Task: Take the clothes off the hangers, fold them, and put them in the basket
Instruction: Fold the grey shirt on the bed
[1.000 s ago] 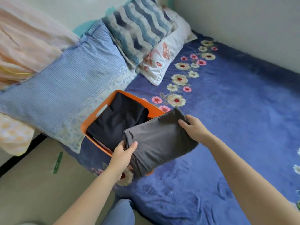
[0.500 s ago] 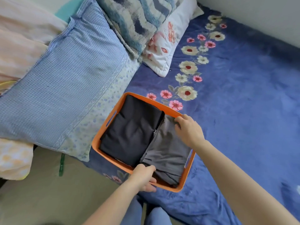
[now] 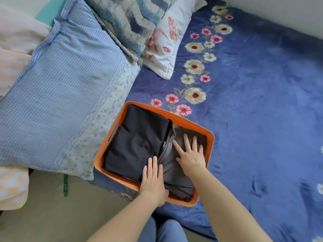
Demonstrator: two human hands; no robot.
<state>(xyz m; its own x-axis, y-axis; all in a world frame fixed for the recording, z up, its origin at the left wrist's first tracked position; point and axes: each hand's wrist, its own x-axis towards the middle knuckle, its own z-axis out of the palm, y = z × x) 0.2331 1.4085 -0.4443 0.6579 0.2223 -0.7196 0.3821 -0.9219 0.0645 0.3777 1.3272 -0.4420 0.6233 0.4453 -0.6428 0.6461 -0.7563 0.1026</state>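
Two folded garments are shown side by side in the orange basket: a grey garment on the right and a black garment on the left, touching along their inner edges. The right hand is laid flat on the grey garment, fingers straight and spread. The left hand is pressed, fingers straight and together, where both garments meet. The basket is set on a blue floral blanket, just beside a blue checked pillow.
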